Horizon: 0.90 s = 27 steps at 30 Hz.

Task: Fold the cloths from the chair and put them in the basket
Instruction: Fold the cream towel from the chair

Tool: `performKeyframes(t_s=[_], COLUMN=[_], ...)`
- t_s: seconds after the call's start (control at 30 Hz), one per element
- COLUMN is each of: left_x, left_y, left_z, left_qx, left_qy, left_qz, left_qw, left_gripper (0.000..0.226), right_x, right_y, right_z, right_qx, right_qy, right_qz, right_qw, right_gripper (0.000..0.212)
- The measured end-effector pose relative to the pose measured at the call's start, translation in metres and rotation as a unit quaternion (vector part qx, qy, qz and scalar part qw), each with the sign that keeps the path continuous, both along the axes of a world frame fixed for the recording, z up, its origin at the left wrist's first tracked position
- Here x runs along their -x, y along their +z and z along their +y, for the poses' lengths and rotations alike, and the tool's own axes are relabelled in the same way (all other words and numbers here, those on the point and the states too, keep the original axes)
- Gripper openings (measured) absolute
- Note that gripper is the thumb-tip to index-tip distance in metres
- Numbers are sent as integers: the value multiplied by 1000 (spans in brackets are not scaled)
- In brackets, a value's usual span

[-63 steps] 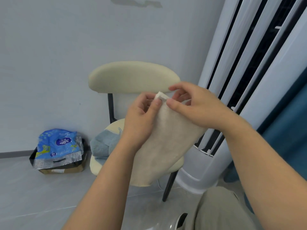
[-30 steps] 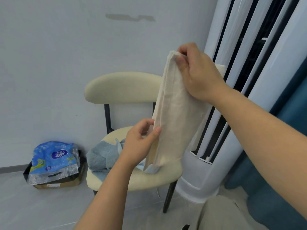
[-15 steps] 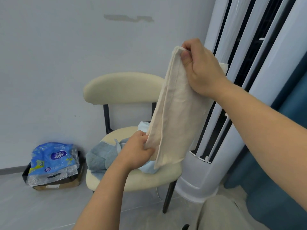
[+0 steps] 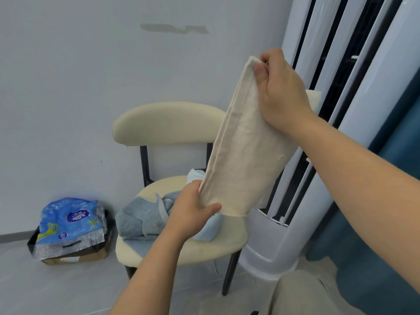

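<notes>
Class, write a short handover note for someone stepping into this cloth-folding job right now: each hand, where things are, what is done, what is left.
The right hand pinches the top of the long cream fabric cloth, which hangs doubled lengthwise; the left hand grips its lower end.
A grey-blue terry towel and a pale blue cloth lie unfolded on the seat of the cream padded chair.
Done: cream cloth partly folded.
Left: finish it, fold the other two, put all three in the basket, which is not in view.
</notes>
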<state>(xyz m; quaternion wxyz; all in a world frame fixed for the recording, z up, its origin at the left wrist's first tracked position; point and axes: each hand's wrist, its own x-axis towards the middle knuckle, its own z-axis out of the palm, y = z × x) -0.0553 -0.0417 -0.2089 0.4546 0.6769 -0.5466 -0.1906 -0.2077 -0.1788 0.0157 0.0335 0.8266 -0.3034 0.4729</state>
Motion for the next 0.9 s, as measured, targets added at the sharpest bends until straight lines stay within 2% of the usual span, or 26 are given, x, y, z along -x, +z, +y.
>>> performKeyframes(t_s=[0.07, 0.17, 0.3, 0.4, 0.53, 0.73, 0.9], left_x=[7, 13, 11, 11, 11, 7, 5], left_y=[-1, -7, -10, -9, -7, -6, -2], left_z=[-1, -3, -6, -6, -6, -4, -2], left_qx=[22, 103, 220, 237, 234, 188, 227], left_qy=[32, 81, 80, 81, 99, 166, 181], left_qz=[48, 80, -22, -40, 13, 76, 41], left_qw=[998, 988, 972, 967, 967, 965, 956], left_gripper=[50, 65, 62, 51, 74, 54, 51], right_x=[-1, 1, 4, 6, 8, 12, 14], right_y=[1, 4, 8, 9, 9, 5, 3], right_z=[0, -1, -7, -10, -14, -19, -22], right_qx=[1, -2, -20, -25, -27, -35, -39], right_qy=[-6, -14, -37, -55, -73, -103, -120], right_qz=[-3, -14, -35, -35, -34, -34, -36], right_qw=[1000, 1000, 999, 998, 996, 993, 991], right_gripper=[35, 35, 37, 37, 37, 35, 35])
